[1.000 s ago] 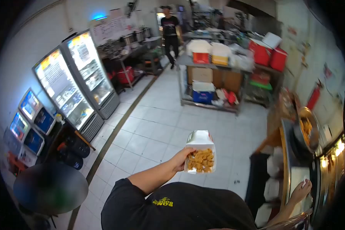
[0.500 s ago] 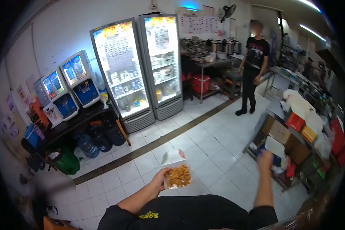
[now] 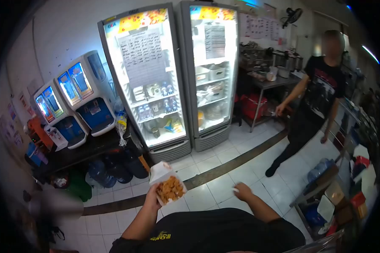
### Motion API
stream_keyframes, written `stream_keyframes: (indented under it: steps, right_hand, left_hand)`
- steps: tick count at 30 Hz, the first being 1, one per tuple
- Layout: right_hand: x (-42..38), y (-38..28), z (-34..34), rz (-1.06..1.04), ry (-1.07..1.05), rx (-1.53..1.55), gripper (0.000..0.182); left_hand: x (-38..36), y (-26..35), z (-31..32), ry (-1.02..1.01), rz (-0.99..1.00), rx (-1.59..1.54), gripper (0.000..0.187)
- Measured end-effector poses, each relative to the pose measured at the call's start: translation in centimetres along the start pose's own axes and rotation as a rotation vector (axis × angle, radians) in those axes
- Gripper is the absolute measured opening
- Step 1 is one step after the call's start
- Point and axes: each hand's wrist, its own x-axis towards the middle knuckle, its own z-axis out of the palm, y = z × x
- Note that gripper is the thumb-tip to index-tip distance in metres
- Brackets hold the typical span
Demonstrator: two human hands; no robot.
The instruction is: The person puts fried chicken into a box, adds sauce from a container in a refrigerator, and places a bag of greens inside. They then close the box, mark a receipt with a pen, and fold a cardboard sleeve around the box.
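My left hand [image 3: 153, 198] is closed on the side of an open paper takeaway box [image 3: 161, 170], held out in front of my body over the floor. Its white lid is flipped up on the far side. Golden-brown fried chicken pieces [image 3: 171, 189] fill the box. To the right of the box, my right hand [image 3: 243, 192] is in mid-air with its fingers curled together. A small pale spot shows at its fingertips, too small to name. The two hands are apart.
Two lit glass-door fridges [image 3: 183, 145] stand ahead. Drink dispensers [image 3: 96, 114] sit on a dark counter at left, with water jugs [image 3: 100, 173] below. A person in black [image 3: 316, 97] stands at right. A shelf with boxes [image 3: 335, 192] is at lower right.
My right hand has come away from the shelf towards the box. The box has shifted left in view. The fridges appear closer, and the other person has stepped nearer.
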Motion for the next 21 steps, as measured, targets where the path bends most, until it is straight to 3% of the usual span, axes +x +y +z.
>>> stream_keyframes:
  steps: [5, 7, 8, 9, 10, 11, 12, 13, 14, 15, 16, 19, 21]
  right_hand:
    - [2.0, 12.2, -2.2, 0.453, -0.036, -0.016, 0.025]
    - [10.0, 14.5, -4.2, 0.503, -0.070, -0.059, 0.022]
    - [16.0, 18.1, -3.7, 0.316, -0.049, -0.038, 0.019]
    - [23.4, 20.1, -3.6, 0.305, -0.131, -0.121, 0.024]
    - [30.4, 17.1, -4.9, 0.157, 0.090, -0.181, 0.024]
    - [38.5, 16.3, -5.0, 0.084, 0.142, -0.211, 0.024]
    - [46.5, 15.5, -5.9, -0.185, 0.157, -0.078, 0.026]
    - [52.3, 7.6, -10.2, -0.197, 0.157, -0.048, 0.028]
    - [58.7, 5.1, -11.1, -0.184, 0.261, -0.088, 0.032]
    - [65.4, 2.5, -12.9, -0.414, 0.393, 0.001, 0.038]
    - [69.9, -1.4, -15.4, -0.481, 0.539, 0.123, 0.042]
    - [80.9, -9.4, -19.7, -0.299, 0.837, 0.417, 0.057]
    - [84.6, -11.7, -19.9, -0.020, 1.028, 0.236, 0.051]
  left_hand:
    - [13.6, 6.7, 3.7, 0.081, 0.010, -0.027, 0.048]
    - [18.4, 9.1, 4.9, 0.068, 0.025, -0.048, 0.047]
    - [20.9, 10.2, 5.2, 0.068, 0.026, -0.068, 0.046]
    - [23.1, 11.5, 5.4, 0.066, 0.034, -0.078, 0.046]
    - [24.7, 12.9, 6.5, 0.114, 0.077, -0.042, 0.045]
    - [26.4, 14.3, 6.6, 0.100, 0.057, -0.050, 0.048]
    - [28.1, 15.7, 6.7, 0.080, 0.030, -0.061, 0.051]
    - [29.9, 16.6, 6.8, 0.050, -0.006, -0.071, 0.054]
    - [30.9, 18.2, 8.0, 0.069, -0.005, -0.055, 0.054]
    - [32.7, 19.3, 7.9, 0.072, -0.014, -0.063, 0.052]
    - [34.3, 20.2, 7.7, 0.059, -0.026, -0.063, 0.050]
    - [39.3, 23.7, 8.0, 0.000, -0.107, -0.014, 0.052]
    - [42.5, 26.3, 8.0, -0.065, -0.142, 0.038, 0.050]
